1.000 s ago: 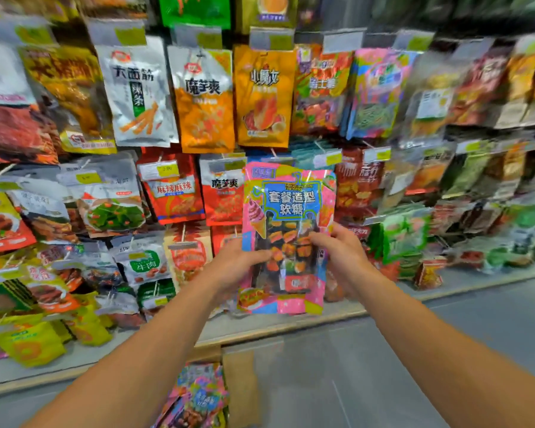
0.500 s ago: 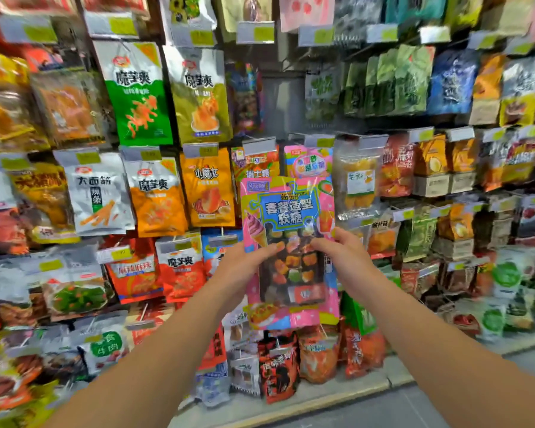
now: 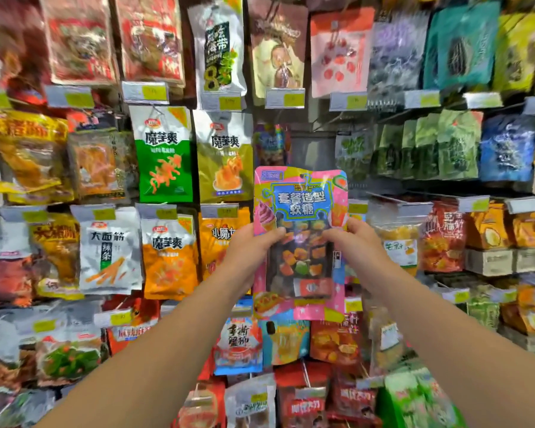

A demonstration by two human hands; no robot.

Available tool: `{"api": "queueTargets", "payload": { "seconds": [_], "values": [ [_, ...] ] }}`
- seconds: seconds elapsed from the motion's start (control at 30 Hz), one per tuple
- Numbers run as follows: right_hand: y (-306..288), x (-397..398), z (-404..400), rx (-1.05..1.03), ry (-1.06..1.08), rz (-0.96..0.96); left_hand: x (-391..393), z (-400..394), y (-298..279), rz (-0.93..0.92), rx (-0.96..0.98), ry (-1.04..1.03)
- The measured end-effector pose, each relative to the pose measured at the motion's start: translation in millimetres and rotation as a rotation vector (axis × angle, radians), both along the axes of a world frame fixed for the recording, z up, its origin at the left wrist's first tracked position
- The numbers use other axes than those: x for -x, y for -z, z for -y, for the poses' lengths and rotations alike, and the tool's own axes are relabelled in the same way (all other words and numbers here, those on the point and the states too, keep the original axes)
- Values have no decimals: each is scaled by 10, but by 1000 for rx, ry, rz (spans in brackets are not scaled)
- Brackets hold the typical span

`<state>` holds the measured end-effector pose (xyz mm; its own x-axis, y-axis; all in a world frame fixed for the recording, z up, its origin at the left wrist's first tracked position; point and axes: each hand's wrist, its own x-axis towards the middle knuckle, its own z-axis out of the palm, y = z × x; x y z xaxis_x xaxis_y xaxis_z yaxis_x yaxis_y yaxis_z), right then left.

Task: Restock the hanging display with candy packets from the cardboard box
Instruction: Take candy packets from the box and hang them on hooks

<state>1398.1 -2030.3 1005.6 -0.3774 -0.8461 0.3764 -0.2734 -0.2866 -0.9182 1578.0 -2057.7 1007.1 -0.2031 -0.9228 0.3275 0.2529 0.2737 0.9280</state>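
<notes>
A candy packet (image 3: pixel 300 242) stands upright in front of the hanging display (image 3: pixel 318 149), held between the left hand (image 3: pixel 249 253) at its left edge and the right hand (image 3: pixel 357 245) at its right edge. Behind and above its top edge lies a gap in the display, with one packet hanging far back (image 3: pixel 271 143). Rows of snack packets (image 3: pixel 164 154) hang to the left, more (image 3: pixel 448 143) to the right, others (image 3: pixel 238 344) below the held packet. Price tags (image 3: pixel 284 97) sit along the rails above each row.
</notes>
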Motion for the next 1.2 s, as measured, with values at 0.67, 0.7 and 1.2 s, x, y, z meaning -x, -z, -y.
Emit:
{"api": "queueTargets", "payload": {
  "seconds": [0.67, 0.7, 1.2],
  "values": [
    [-1736, 172, 1603, 292, 65, -335, -117, 1682, -1265, 19, 230, -263],
    [-1792, 194, 1653, 309, 61, -351, -107, 1713, -1284, 28, 237, -275],
    [-2420, 386, 2291, 348, -101, -366, -68, 2092, -1292, 170, 325, -475]
  ]
}}
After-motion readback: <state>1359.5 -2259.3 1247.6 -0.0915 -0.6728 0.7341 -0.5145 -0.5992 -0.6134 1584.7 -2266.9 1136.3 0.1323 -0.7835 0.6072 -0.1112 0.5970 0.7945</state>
